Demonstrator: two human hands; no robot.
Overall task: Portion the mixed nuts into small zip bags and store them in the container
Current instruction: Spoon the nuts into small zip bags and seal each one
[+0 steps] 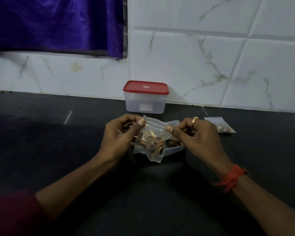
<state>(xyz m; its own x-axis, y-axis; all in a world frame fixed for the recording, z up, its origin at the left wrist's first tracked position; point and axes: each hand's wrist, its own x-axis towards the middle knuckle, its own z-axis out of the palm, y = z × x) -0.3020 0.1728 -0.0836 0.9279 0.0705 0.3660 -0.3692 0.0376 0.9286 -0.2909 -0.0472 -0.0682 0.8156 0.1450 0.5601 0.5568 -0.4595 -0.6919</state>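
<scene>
Both hands are raised over the black stone counter (58, 142), each pinching a top corner of the small clear plastic zip bag (152, 135). The left hand (119, 133) holds one end of the seal between thumb and forefinger, and the right hand (197, 133), with a gold ring on it, holds the other. The bag hangs between them just above a pale blue shallow dish (174, 150), and a clump of brown mixed nuts (153, 143) sags in its lower half.

From where I stand this looks like the sealing step. To do it well, I'd keep the nuts down away from the strip, press the air out, then run pinched fingertips along the whole zip track so no gap is left. The film is thin, crinkly and slippery, so a firm pinch matters.

The translucent rectangular plastic container (145, 104), its glossy red lid (146, 87) on, sits at the back against the marbled white tiles. It will need opening. A second filled zip bag (220, 124) lies flat on the counter to the right.
</scene>
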